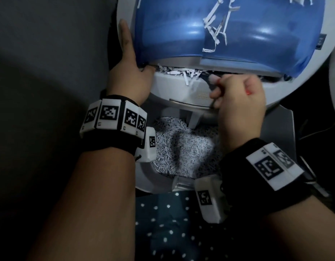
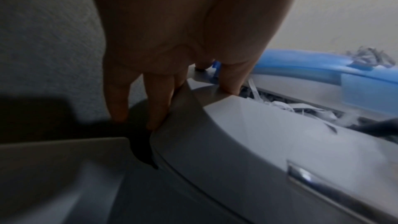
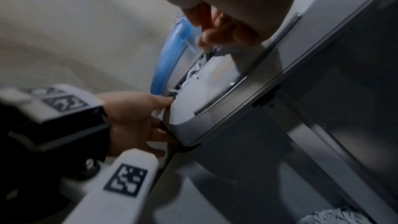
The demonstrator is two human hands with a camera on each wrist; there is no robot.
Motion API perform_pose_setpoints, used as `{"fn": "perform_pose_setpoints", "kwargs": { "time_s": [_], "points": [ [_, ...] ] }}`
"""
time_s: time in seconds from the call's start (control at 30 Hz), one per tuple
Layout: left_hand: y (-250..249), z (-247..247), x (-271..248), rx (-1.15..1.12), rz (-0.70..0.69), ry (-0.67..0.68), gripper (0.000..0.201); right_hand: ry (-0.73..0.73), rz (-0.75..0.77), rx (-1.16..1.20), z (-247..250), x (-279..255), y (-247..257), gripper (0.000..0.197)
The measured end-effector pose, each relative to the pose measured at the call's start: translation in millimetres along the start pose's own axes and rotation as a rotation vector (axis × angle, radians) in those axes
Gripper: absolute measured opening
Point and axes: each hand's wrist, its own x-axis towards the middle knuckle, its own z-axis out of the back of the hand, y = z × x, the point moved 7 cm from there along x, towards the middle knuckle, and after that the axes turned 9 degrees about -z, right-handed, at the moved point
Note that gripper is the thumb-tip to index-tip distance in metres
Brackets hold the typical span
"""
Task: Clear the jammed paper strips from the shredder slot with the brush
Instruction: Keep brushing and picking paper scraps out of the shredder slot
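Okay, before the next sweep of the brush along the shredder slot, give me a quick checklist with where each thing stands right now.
1. Brush gripped: ok. The right hand is closed round the dark brush.
2. Brush at the jam: ok. Its tip sits at the slot, among the paper strips.
3. Shredder head steadied: ok. The left hand lies flat along its left edge, thumb at the slot's end.
4. Slot cleared: not ok. Strips fill its left part.
5. Fingers out of the slot: cannot tell. The left thumb rests right beside it.
6. Bin below to catch shreds: ok.
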Motion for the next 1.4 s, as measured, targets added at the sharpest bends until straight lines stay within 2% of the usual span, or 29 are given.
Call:
{"fn": "perform_pose_setpoints", "kwargs": {
  "time_s": [0.07, 0.1, 0.23, 0.37, 0.5, 0.6, 0.7, 0.8, 0.87, 0.93, 1.0, 1.07, 1.13, 1.2, 1.3, 1.4],
  "points": [
    [0.0, -0.3, 0.2, -0.005, -0.003, 0.0, 0.088, -0.075, 0.026, 0.034, 11.3, 3.1, 6.3, 0.007],
    [0.1, -0.1, 0.4, -0.003, -0.004, -0.002, 0.089, -0.067, 0.032, 0.015, 10.3, 2.5, 6.7, 0.007],
    [0.1, -0.6, 0.4, -0.006, 0.0, 0.003, 0.089, 0.095, 0.008, -0.045, -10.0, -9.4, 0.7, 0.01],
    [0.0, 0.1, -0.3, -0.002, -0.001, 0.004, 0.088, 0.02, 0.051, 0.06, 3.5, -4.0, 13.7, 0.014],
    [-0.1, -0.1, 0.1, -0.003, -0.001, 0.004, 0.088, 0.097, 0.033, -0.052, -8.7, -7.9, 5.1, 0.009],
    [-1.7, 0.5, -0.2, 0.002, -0.003, 0.003, 0.087, 0.058, 0.081, -0.005, -3.0, -8.7, 15.5, 0.019],
    [-2.7, 0.2, -0.5, 0.009, -0.004, 0.008, 0.087, 0.036, 0.127, 0.02, 3.3, -6.9, 23.9, 0.02],
    [-1.2, -0.4, -0.1, -0.002, 0.005, 0.012, 0.088, 0.144, 0.104, -0.103, -12.4, -14.6, 15.7, 0.015],
    [-0.7, -1.0, -0.3, -0.006, 0.005, 0.014, 0.087, 0.119, 0.167, -0.222, -13.2, -20.8, 20.1, 0.018],
    [-0.9, -0.6, -0.6, -0.005, 0.007, 0.016, 0.087, 0.073, 0.259, -0.184, -7.4, -24.1, 33.0, 0.02],
    [-0.4, -0.3, -0.5, -0.008, 0.01, 0.013, 0.087, 0.102, 0.296, -0.134, -8.1, -25.9, 40.2, 0.014],
    [0.1, -0.4, -0.2, -0.008, 0.014, 0.015, 0.087, 0.179, 0.274, -0.189, -17.8, -24.5, 32.6, 0.01],
    [0.7, -0.2, -0.1, -0.002, 0.016, 0.016, 0.087, 0.209, 0.248, -0.299, -23.2, -21.9, 22.6, 0.015],
    [0.1, 0.0, -0.4, 0.005, 0.009, 0.02, 0.087, 0.147, 0.277, -0.338, -18.4, -20.7, 25.0, 0.022],
    [-0.8, 0.3, -0.8, 0.005, 0.004, 0.024, 0.087, 0.068, 0.352, -0.25, -9.0, -21.0, 38.6, 0.024],
    [-0.7, 0.3, -0.6, 0.006, 0.009, 0.02, 0.087, 0.22, 0.307, -0.237, -24.9, -23.9, 30.8, 0.014]
  ]
}}
